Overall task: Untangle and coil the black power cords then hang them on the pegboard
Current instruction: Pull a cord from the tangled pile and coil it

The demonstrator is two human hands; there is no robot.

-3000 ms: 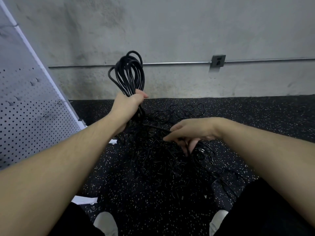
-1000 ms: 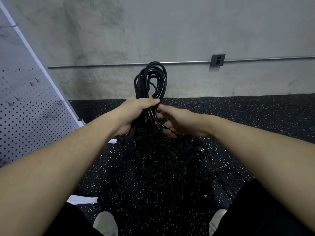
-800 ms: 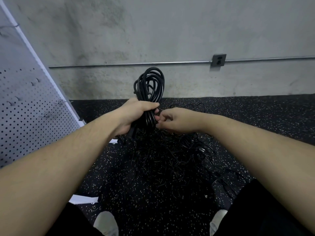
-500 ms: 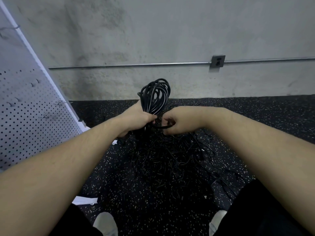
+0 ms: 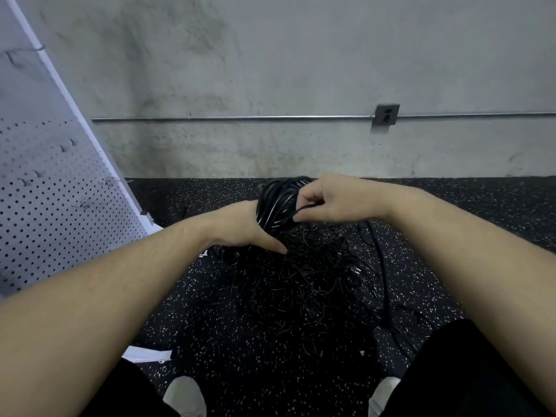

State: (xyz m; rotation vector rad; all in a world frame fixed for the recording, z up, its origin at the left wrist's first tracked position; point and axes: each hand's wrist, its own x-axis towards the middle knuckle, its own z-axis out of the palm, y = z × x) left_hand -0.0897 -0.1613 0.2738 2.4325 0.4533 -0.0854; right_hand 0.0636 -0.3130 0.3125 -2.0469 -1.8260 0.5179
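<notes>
Speckled floor (image 5: 210, 326) fills the lower frame. At centre, the coil (image 5: 275, 206), lowered from wall height, is gripped by the left hand (image 5: 240, 227); its tail is pinched by the right hand (image 5: 325, 200) for wrapping. Hanging on the pegboard (image 5: 45, 191), at left, is likely close.

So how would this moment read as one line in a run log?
stage: wrapping coil | left hand: grips coil | right hand: pinches cord end at coil | pile: tangled on floor | pegboard: no cords

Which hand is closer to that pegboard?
Left. The left hand grips the coil nearer the pegboard; the right hand is on the coil's far side.
</notes>
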